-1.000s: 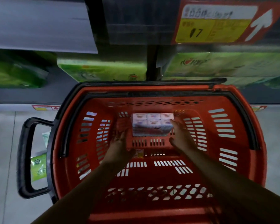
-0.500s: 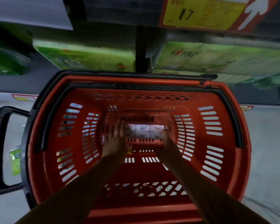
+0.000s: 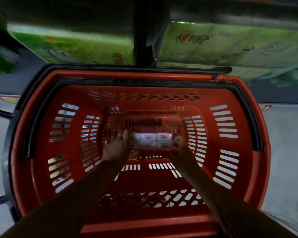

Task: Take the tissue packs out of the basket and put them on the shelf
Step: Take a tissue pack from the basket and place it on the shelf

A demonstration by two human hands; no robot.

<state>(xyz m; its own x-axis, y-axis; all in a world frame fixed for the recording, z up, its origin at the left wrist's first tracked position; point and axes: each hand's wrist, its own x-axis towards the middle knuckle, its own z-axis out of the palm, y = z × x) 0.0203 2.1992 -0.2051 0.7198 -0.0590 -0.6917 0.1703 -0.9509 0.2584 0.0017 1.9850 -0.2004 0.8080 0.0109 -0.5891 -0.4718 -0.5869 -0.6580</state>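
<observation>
The tissue pack [image 3: 151, 140], a clear-wrapped bundle of small white packets, lay low in the middle of the frame, on the bottom of the red basket [image 3: 127, 76]. The left hand [image 3: 117, 146] was at the left end of the pack, with its fingers quite straight and laid against that end. The right hand [image 3: 181, 149] was at the right end, its thumb standing up beside the wrapping. Its other fingers were hidden, so I cannot tell if this hand was grasping the pack or only touching it. Both forearms came in from the lower edge of the frame. A small yellow and red label [image 3: 133, 154] lay on the basket bottom, just below the pack.

Above the far rim of the basket, in the upper part of the frame, the shelf [image 3: 5, 83] carried big green packs [image 3: 230, 47] on both sides of a dark upright post [image 3: 150, 31]. The grey floor [image 3: 286, 152] showed at the right of the basket.
</observation>
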